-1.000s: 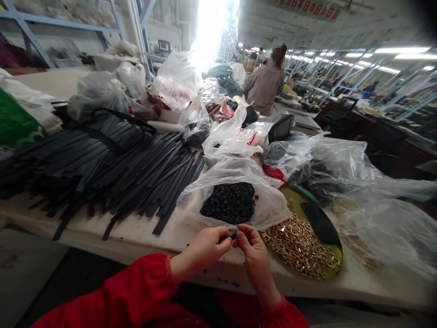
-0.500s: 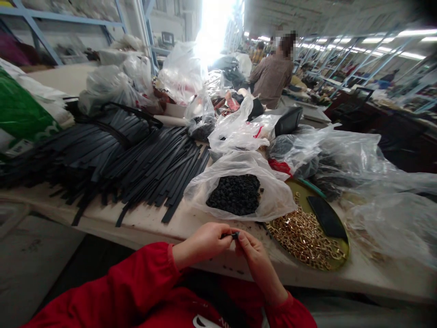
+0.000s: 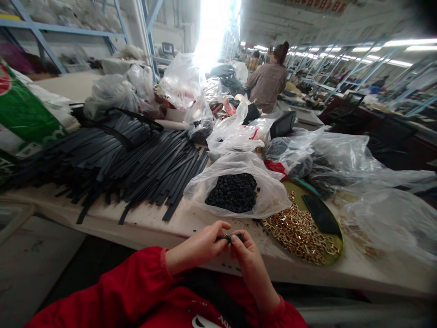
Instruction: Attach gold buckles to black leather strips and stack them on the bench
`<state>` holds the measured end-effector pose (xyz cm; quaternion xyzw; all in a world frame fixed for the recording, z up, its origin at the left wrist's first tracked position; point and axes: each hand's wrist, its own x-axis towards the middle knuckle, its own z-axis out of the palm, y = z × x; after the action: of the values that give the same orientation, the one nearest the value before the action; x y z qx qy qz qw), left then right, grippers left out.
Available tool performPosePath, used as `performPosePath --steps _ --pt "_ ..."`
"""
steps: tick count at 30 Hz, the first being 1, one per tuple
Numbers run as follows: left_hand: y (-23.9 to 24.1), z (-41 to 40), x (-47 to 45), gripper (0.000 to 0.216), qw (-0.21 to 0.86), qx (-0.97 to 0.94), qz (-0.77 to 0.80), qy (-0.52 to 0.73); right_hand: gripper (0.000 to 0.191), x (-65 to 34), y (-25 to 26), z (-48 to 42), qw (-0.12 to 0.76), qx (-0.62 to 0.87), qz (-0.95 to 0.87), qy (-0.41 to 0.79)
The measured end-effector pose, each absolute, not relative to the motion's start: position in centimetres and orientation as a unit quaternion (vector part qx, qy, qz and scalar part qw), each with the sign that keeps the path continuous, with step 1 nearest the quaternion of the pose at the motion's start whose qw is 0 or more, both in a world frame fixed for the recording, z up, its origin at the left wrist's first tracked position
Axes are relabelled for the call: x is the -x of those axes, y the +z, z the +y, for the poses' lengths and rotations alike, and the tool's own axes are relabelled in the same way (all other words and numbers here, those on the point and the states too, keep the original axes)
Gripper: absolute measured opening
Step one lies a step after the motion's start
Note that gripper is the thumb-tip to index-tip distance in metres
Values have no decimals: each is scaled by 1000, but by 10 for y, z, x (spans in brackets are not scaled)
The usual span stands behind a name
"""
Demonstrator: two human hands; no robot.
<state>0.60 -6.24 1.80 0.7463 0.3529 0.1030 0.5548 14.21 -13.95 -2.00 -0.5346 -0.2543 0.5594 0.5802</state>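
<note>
Left hand [image 3: 201, 246] and right hand [image 3: 247, 256] are pinching one small black piece [image 3: 232, 237]; bag [image 3: 273, 200] beyond is sitting heaped with more.

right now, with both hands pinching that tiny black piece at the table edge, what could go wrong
The small black piece is held only by fingertips of the left hand and right hand at the front edge of the pale table; a slip could drop it off the table.
The open clear plastic bag of black bits sits just behind the hands; a nudge might spill them.
</note>
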Motion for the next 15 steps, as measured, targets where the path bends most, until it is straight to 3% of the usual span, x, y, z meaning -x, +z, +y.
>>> performPosePath --steps 4,8,15 --pt "16 -61 -2 34 562 -740 360 79 37 -142 -18 -145 597 516 -237 567" --pt "19 -62 -3 29 599 -710 362 78 24 -144 -19 -145 556 521 -249 598" --pt "20 -57 -2 41 632 -701 326 57 31 -144 -17 -136 501 425 -262 707"
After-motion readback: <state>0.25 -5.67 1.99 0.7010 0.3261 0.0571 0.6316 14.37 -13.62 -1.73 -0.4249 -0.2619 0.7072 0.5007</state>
